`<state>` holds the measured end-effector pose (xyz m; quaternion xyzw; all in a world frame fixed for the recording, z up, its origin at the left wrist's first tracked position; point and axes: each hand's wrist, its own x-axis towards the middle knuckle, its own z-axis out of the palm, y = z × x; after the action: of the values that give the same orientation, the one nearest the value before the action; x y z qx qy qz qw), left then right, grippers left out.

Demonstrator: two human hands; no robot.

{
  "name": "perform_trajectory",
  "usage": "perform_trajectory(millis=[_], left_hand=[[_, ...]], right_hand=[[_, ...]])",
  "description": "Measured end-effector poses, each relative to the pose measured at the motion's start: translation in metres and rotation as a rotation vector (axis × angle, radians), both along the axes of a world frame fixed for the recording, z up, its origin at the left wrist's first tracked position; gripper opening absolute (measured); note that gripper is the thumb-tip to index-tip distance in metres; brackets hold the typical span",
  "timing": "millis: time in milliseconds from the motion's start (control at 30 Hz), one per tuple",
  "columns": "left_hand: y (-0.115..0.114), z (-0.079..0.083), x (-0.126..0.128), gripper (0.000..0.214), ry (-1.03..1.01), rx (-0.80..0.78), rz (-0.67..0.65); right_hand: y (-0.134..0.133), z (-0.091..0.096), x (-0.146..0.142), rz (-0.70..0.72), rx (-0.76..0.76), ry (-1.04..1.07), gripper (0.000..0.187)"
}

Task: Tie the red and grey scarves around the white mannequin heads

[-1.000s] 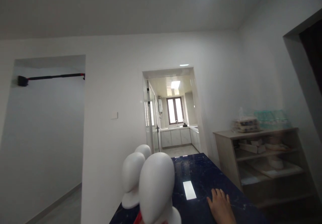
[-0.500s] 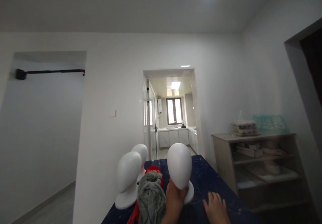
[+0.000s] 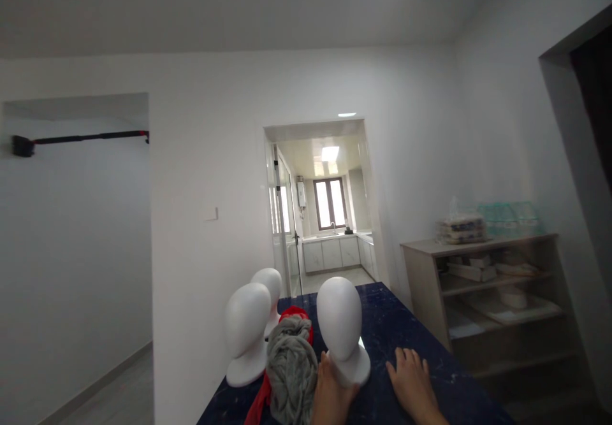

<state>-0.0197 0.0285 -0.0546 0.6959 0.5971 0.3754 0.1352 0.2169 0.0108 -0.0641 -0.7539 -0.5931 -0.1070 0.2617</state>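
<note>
A smooth white mannequin head [image 3: 339, 316] stands upright on its round base at the near part of the dark blue marbled table [image 3: 377, 310]. My left hand [image 3: 332, 392] is at the near side of that base, fingers on its left edge and thumb to the right. To the right, my right hand [image 3: 412, 379] lies palm down on the table, fingers a little apart and holding nothing. Left of the held head sit a bunched grey cloth [image 3: 291, 371] and a red cloth [image 3: 258, 403]. Two more white heads stand beyond them, a nearer one [image 3: 247, 323] and a farther one [image 3: 268, 285].
A wooden shelf unit [image 3: 418, 278] stands at the right, with a stacked package [image 3: 460, 229] and teal baskets [image 3: 509, 218] on top. Behind the table, a doorway [image 3: 366, 202] opens onto a kitchen. A black-headed pole [image 3: 90, 137] spans the opening at left.
My left hand has slid down from the neck of the mannequin head to its base. The right hand stays on the table. The camera view has tilted slightly.
</note>
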Motion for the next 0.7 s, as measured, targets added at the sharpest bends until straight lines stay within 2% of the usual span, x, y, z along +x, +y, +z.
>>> perform_trajectory(millis=[133, 267, 367, 467, 700], left_hand=[[-0.012, -0.013, -0.002, 0.095, 0.266, -0.102, 0.030], [-0.009, -0.012, 0.001, 0.091, 0.412, -0.195, 0.038], [0.000, -0.012, 0.000, 0.093, 0.428, -0.246, 0.008], [0.005, -0.017, 0.000, 0.092, 0.404, -0.236, 0.050], [0.005, -0.021, 0.002, 0.096, 0.379, -0.240, 0.074]], right_hand=[[0.000, 0.000, 0.000, 0.001, -0.004, 0.004, 0.048], [0.005, -0.006, 0.000, -0.001, -0.010, -0.014, 0.048], [0.010, -0.010, 0.002, -0.002, -0.018, -0.030, 0.047], [0.012, -0.011, 0.004, 0.005, -0.014, -0.041, 0.047], [0.014, -0.013, 0.006, 0.023, -0.043, -0.042, 0.046]])
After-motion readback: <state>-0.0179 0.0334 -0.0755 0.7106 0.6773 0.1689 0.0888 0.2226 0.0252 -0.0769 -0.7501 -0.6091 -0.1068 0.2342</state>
